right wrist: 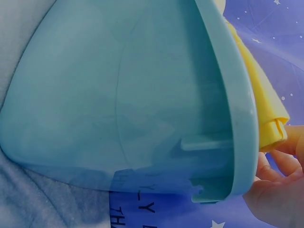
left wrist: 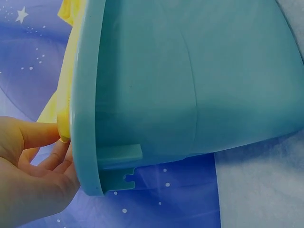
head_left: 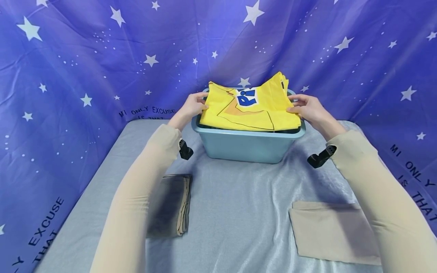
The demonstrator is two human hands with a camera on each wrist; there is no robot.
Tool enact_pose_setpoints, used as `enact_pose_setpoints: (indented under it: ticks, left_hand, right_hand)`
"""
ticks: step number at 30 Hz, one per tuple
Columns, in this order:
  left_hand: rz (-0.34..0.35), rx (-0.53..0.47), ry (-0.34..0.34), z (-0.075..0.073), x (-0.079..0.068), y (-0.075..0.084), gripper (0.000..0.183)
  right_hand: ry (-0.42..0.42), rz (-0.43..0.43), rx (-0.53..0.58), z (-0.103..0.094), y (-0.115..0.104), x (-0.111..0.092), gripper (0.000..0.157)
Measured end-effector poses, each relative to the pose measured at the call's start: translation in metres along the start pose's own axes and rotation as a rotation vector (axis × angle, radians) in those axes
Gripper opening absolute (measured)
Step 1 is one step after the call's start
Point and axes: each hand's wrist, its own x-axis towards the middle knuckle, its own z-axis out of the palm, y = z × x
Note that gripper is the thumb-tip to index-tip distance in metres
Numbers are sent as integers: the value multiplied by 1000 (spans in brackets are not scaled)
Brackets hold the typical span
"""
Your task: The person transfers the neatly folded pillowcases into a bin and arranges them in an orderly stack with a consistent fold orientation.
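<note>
A folded yellow garment (head_left: 246, 110) with blue lettering and an orange patch lies across the top of a blue-green plastic tub (head_left: 244, 146). My left hand (head_left: 195, 104) pinches its left edge between thumb and fingers, right by the tub's rim. On the other side my right hand (head_left: 305, 108) pinches the right edge. The left wrist view has the thumb on the yellow cloth (left wrist: 65, 104) just outside the rim. In the right wrist view a folded corner of the garment (right wrist: 271, 133) meets the fingertips. Dark contents show under the garment; most of them are hidden.
A folded dark cloth (head_left: 167, 208) with beige layers lies at left, partly behind the left sleeve. At right is a folded beige cloth (head_left: 331, 231), partly under the right forearm. Grey-blue fabric (head_left: 232, 212) covers the table. A blue star-print curtain (head_left: 218, 38) hangs behind and at both sides.
</note>
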Motion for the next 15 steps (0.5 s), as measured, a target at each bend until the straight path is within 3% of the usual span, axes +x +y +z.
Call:
enact_pose_setpoints:
  ticks: [7, 11, 15]
  left_hand:
    - [29, 31, 26, 1, 4, -2, 47]
    - [97, 70, 77, 1, 4, -8, 41]
    - [175, 31, 132, -3, -1, -13, 33]
  right_hand:
    - [-2, 4, -6, 0, 2, 0, 56]
    - [-11, -23, 10, 0, 5, -1, 55]
    - [-11, -103, 62, -2, 9, -5, 48]
